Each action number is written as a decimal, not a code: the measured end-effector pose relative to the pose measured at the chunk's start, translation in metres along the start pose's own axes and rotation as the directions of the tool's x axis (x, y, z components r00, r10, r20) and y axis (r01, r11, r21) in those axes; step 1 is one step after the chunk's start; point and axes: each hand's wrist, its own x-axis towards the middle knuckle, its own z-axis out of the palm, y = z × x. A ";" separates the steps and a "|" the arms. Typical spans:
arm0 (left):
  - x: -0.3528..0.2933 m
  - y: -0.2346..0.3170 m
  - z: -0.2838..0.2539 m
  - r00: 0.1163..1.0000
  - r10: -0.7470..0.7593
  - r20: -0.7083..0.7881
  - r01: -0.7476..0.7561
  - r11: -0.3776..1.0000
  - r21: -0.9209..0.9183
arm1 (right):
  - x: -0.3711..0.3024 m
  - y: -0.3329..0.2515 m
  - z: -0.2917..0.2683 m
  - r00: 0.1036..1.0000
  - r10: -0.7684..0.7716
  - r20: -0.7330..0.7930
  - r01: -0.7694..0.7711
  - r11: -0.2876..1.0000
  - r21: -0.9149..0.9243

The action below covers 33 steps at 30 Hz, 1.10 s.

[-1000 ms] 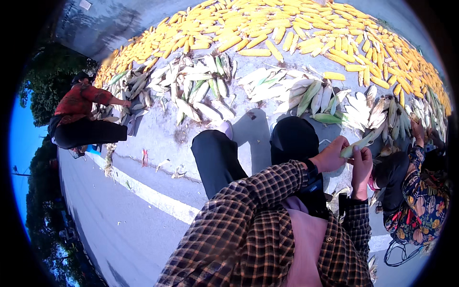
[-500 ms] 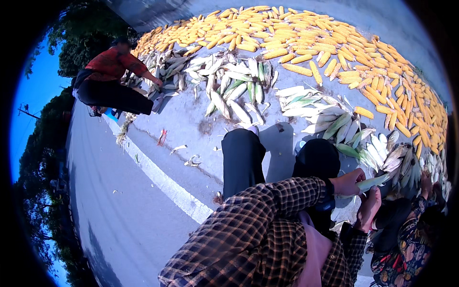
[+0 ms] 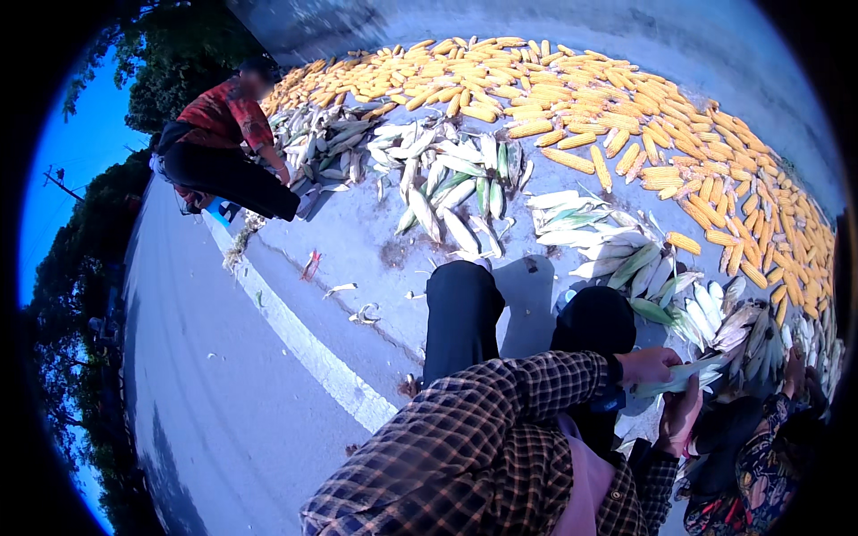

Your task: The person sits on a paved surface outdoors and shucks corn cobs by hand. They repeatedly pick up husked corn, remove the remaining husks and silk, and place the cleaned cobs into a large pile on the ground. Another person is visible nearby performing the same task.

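An ear of corn (image 3: pixel 666 385) in a pale green husk lies between my two hands at the lower right. My left hand (image 3: pixel 647 364) is closed around its left part. Fingers of my right hand (image 3: pixel 682 416) pinch the husk from below, nearer its right end. How far the husk is opened cannot be made out. Just beyond my hands a pile of unhusked ears (image 3: pixel 617 246) fans out on the pavement, pale and green. Bare yellow cobs (image 3: pixel 617 98) spread in a wide band behind it.
At the far left a person in a red patterned top (image 3: pixel 219 121) bends over more unhusked corn (image 3: pixel 451 174). Close on my right sits another person in a flowered sleeve (image 3: pixel 769 464). A white road line (image 3: pixel 304 344) runs along the left. A wall (image 3: pixel 626 31) stands behind the cobs.
My hands have shifted slightly down with the ear, and more of its green husk shows beside my left hand. The whole view has tipped a little, lowering the scene.
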 end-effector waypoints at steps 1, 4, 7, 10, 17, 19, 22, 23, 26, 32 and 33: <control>0.001 -0.003 0.000 1.000 0.008 -0.012 -0.008 1.000 0.024 | 0.007 0.004 -0.012 0.998 -0.003 0.056 0.005 1.000 -0.029; 0.005 -0.014 0.004 0.976 0.163 -0.142 -0.137 0.975 0.177 | 0.022 0.017 -0.035 0.994 -0.033 0.101 0.047 0.989 -0.140; 0.004 -0.012 0.009 0.962 0.206 -0.179 -0.129 0.921 0.367 | 0.009 0.015 -0.012 0.995 -0.100 0.012 0.101 0.982 -0.160; 0.004 -0.028 0.007 0.950 0.222 -0.219 -0.138 0.928 0.345 | 0.004 0.019 -0.007 0.999 -0.033 0.004 0.033 0.971 -0.236; 0.005 -0.017 -0.001 0.980 0.014 -0.200 -0.035 0.994 -0.102 | -0.009 0.015 0.008 0.999 0.013 0.037 -0.023 0.963 0.269; -0.013 0.004 -0.008 0.970 -0.076 -0.230 -0.003 0.945 -0.326 | -0.008 0.006 0.003 0.990 0.011 0.140 -0.075 0.887 0.455; -0.002 -0.012 -0.032 0.977 -0.063 -0.202 -0.023 0.916 -0.400 | 0.005 0.019 -0.006 0.961 -0.001 0.276 -0.134 0.872 0.471; 0.002 -0.008 -0.029 0.975 -0.104 -0.198 0.015 0.914 -0.406 | 0.011 0.025 -0.013 0.960 -0.025 0.280 -0.124 0.856 0.502; 0.007 -0.009 -0.016 0.983 -0.090 -0.159 0.070 0.989 -0.131 | 0.016 0.033 -0.017 0.946 -0.047 0.321 -0.149 0.816 0.559; -0.001 0.006 0.010 0.992 -0.080 -0.097 0.061 0.980 -0.190 | 0.005 0.013 -0.022 0.984 -0.049 0.171 -0.031 0.900 0.436; -0.002 0.013 0.012 0.994 -0.076 -0.076 0.057 0.973 -0.225 | 0.009 0.017 -0.024 0.998 -0.044 0.035 0.030 0.943 0.330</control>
